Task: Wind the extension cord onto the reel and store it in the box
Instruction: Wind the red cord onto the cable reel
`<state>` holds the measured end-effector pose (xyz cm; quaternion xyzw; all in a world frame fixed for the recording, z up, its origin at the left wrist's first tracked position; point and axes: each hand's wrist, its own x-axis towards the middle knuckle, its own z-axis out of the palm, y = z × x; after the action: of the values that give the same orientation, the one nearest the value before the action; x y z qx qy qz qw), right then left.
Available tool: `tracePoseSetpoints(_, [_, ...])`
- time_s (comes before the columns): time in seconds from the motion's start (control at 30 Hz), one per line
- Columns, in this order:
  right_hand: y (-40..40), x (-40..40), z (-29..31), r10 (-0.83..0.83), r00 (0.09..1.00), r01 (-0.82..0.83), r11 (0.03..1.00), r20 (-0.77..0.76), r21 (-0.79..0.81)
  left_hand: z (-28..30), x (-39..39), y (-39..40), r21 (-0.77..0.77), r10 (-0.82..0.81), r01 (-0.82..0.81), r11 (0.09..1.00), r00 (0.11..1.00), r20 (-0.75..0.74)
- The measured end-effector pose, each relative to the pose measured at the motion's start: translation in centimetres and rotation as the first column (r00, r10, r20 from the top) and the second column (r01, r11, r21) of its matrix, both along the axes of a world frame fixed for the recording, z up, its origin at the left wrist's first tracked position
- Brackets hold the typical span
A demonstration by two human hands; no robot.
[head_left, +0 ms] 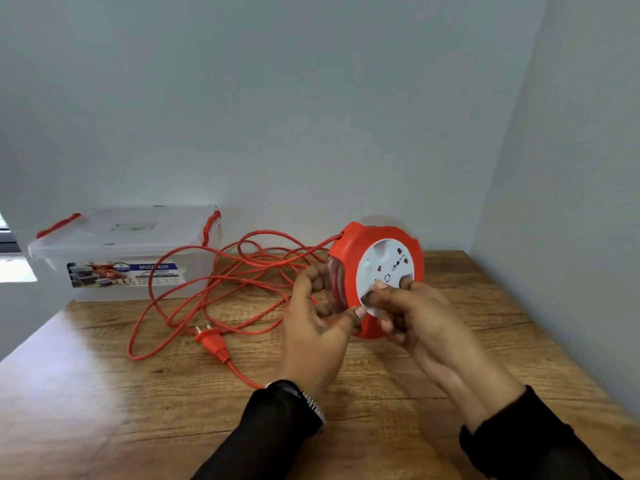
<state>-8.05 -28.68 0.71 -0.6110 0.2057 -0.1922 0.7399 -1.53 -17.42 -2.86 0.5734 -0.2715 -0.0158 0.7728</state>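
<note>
Both arms are in black long sleeves [277,431], plus a silver metal-link watch [313,405] on the left wrist.

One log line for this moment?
left hand: grips reel | right hand: on white face | cord: loose | box: lidded

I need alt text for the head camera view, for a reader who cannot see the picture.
Two hands hold an orange cord reel upright above a wooden table: the left hand grips its side, and the right hand is on its white socket face. Most of the orange cord lies loose on the table, plug included, before a closed clear box.
</note>
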Motion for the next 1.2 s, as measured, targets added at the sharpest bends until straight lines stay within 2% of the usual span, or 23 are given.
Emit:
tracePoseSetpoints(0.1, [0.0,0.0,0.0,0.071,0.994,-0.09,0.952,0.078,0.292,-0.3,-0.3,-0.3,0.026,0.034,-0.035,0.999,0.998,0.044])
tracePoseSetpoints(0.2, [0.0,-0.2,0.2,0.114,0.989,-0.141,0.928,0.098,0.345,-0.4,0.1,-0.2,0.052,0.051,-0.052,0.997,0.998,0.022])
tracePoseSetpoints(0.3, [-0.1,-0.4,0.6,0.136,0.989,-0.145,0.961,0.054,0.236,0.3,1.1,0.6,0.031,0.008,-0.006,1.0,0.996,-0.086])
tracePoseSetpoints(0.37, [-0.2,-0.3,0.3,0.077,0.996,-0.076,0.997,-0.04,0.022,1.1,1.8,1.3,0.01,-0.035,0.037,0.999,0.991,-0.13])
tracePoseSetpoints(0.4, [-0.3,-0.2,0.0,0.009,0.998,-0.019,0.986,-0.062,-0.163,1.6,2.1,1.7,0.013,-0.051,0.053,0.999,0.991,-0.126])
tracePoseSetpoints(0.43, [-0.4,-0.2,-0.4,-0.082,0.996,0.059,0.916,-0.041,-0.398,1.9,2.4,2.1,0.023,-0.065,0.068,0.997,0.992,-0.111])
tracePoseSetpoints(0.47, [-0.6,-0.3,-0.8,-0.163,0.986,0.141,0.752,0.027,-0.643,2.1,2.7,2.5,0.038,-0.081,0.085,0.996,0.992,-0.094])
tracePoseSetpoints(0.5, [-0.8,-0.4,-1.1,-0.179,0.978,0.188,0.525,0.109,-0.83,2.4,2.9,2.8,0.055,-0.102,0.106,0.993,0.992,-0.075])
tracePoseSetpoints(0.53, [-0.8,-0.5,-1.2,-0.138,0.977,0.197,0.315,0.16,-0.928,2.6,3.1,3.2,0.078,-0.115,0.119,0.99,0.992,-0.059])
tracePoseSetpoints(0.57, [-0.9,-0.6,-1.2,-0.085,0.984,0.169,0.175,0.156,-0.97,2.7,3.3,3.4,0.103,-0.123,0.127,0.987,0.991,-0.044])
tracePoseSetpoints(0.6, [-0.9,-0.7,-1.3,-0.048,0.991,0.127,0.096,0.123,-0.987,2.8,3.4,3.7,0.124,-0.127,0.13,0.984,0.991,-0.031])
tracePoseSetpoints(0.83, [-0.6,-0.2,-1.8,0.005,0.998,-0.06,-0.117,-0.061,-0.991,2.8,3.7,4.3,0.177,-0.117,0.113,0.978,0.993,0.01])
tracePoseSetpoints(1.0, [-0.7,0.0,-2.1,-0.047,0.998,-0.06,-0.238,-0.05,-0.969,3.1,3.1,4.3,0.217,-0.151,0.134,0.967,0.987,0.061])
tracePoseSetpoints(1.2, [-0.9,0.4,-2.7,-0.167,0.983,0.03,-0.29,0.081,-0.957,2.9,2.2,3.5,0.202,-0.162,0.137,0.97,0.98,0.113])
